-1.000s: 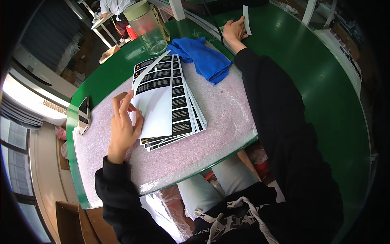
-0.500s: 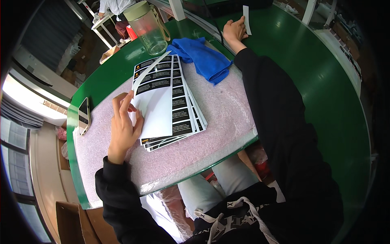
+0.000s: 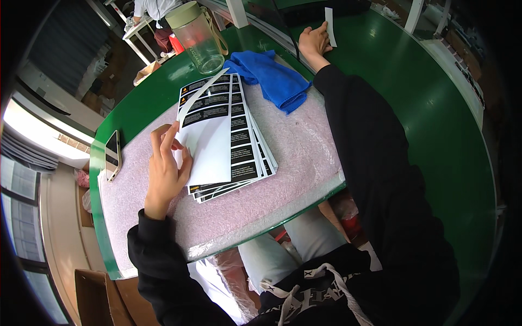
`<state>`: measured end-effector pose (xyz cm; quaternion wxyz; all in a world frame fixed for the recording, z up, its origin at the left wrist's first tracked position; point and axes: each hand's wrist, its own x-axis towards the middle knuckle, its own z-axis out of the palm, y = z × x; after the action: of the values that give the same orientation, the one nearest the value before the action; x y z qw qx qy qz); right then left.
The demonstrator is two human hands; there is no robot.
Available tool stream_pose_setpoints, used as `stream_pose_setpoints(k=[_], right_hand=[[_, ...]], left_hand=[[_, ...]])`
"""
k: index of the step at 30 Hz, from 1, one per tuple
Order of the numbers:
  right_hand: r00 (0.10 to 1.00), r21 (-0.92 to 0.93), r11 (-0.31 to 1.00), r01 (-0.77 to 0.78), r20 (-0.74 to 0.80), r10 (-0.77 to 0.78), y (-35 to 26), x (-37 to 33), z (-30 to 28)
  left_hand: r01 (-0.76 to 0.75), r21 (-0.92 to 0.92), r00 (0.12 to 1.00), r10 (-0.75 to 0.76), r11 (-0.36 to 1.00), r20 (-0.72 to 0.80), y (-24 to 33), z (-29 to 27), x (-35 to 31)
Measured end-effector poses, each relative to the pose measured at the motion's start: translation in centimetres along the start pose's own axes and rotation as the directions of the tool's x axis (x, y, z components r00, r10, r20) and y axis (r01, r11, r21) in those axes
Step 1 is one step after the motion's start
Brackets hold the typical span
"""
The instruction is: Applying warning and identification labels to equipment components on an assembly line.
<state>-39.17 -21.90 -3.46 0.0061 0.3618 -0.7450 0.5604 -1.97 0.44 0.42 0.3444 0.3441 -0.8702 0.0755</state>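
My left hand (image 3: 168, 165) is closed at the left edge of the top label sheet (image 3: 209, 152), its fingers bent and pinching there. That sheet has black printed labels at its far end and a blank white near part. A narrow white edge strip (image 3: 204, 93) curls up from it. Beneath lies a fanned stack of label sheets (image 3: 244, 149) in black and white. Far to the right, my right hand (image 3: 314, 43) is stretched out over the green table, fingers bent against a slim white strip (image 3: 330, 27). The thumb is partly hidden.
A pinkish foam mat (image 3: 304, 152) lies under the stack on the green table (image 3: 435, 108). Beyond it are a blue cloth (image 3: 277, 81) and a clear bottle (image 3: 198, 46). A phone (image 3: 112, 155) rests at the left edge. Another person (image 3: 157, 13) stands in the background.
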Motion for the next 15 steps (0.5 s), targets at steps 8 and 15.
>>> stream_pose_setpoints(k=[8,15], right_hand=[[0.999,0.016,1.000,0.000,0.035,0.000,0.06,0.04,-0.14],[0.999,-0.036,0.999,0.035,-0.038,-0.036,0.31,0.18,0.52]], left_hand=[[0.001,0.001,1.000,-0.001,1.000,0.004,0.00,-0.03,0.02],[0.001,0.005,1.000,-0.001,1.000,0.001,0.05,-0.06,0.04]])
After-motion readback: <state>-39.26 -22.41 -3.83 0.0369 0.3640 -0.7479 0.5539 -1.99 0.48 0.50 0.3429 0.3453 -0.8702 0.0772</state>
